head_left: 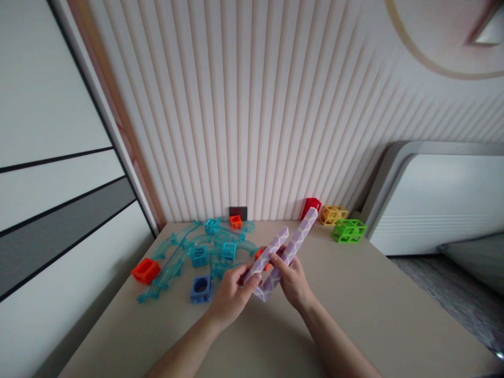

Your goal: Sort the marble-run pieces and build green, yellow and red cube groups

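A lavender segmented strip (296, 243) with pale lines across it is bent into a narrow U with one arm longer than the other. Its bend points down toward me, and both arms slant up to the right. My left hand (235, 294) pinches the shorter arm near the bend, thumb on top. On the longer arm, lower down, my right hand (292, 280) is closed, its thumb reaching between the two arms. The strip is held above the table (283, 341). Behind it, an orange block (260, 254) is partly hidden.
Clear teal track pieces (173, 270) and teal blocks lie at the left, near a blue block (200, 289) and an orange block (145, 271). Against the ribbed wall stand a dark box (243, 211), a red block (308, 206), a yellow block (333, 214) and a green block (348, 231).
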The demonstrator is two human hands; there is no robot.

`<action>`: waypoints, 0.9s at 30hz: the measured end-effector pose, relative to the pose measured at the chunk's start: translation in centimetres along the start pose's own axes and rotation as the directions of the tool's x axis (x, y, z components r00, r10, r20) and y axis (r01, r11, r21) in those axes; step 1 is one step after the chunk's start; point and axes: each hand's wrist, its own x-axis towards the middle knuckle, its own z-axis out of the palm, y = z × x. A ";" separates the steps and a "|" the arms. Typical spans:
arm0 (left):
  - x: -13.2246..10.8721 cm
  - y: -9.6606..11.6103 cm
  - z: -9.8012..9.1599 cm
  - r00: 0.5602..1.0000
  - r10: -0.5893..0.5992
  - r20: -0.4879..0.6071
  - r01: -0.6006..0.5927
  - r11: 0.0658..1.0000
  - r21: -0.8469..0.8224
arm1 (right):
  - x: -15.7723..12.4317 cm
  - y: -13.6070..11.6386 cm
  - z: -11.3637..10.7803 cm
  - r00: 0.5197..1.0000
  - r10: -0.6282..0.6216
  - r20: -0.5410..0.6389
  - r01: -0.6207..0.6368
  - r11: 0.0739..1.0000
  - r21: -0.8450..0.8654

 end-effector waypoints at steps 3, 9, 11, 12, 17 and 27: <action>-0.1 -0.2 0.2 1.000 0.012 -0.022 -0.011 0.999 0.051 | 0.0 -0.1 0.0 1.000 -0.012 -0.027 0.012 1.000 -0.007; -0.4 -0.3 0.9 0.999 -0.009 -0.050 0.004 0.995 -0.100 | -0.2 -0.2 -0.1 0.998 -0.058 -0.008 0.057 0.995 -0.088; -0.4 -0.3 0.9 0.996 -0.014 -0.092 -0.002 0.984 -0.176 | -0.2 -0.1 -0.1 0.996 -0.093 0.006 0.093 0.992 -0.091; -0.3 -0.3 0.9 0.991 -0.023 -0.129 -0.005 0.977 -0.211 | -0.2 -0.1 -0.1 0.994 -0.114 0.001 0.113 0.991 -0.072; 0.2 -1.2 0.6 0.959 -0.098 -0.268 -0.019 0.914 -0.404 | 0.2 -0.4 0.1 0.983 -0.128 -0.129 0.130 0.991 0.008; 0.5 -2.0 1.1 0.965 -0.223 -0.140 0.108 0.820 -0.561 | 0.4 -0.9 0.2 0.993 0.002 -0.122 0.002 0.999 0.037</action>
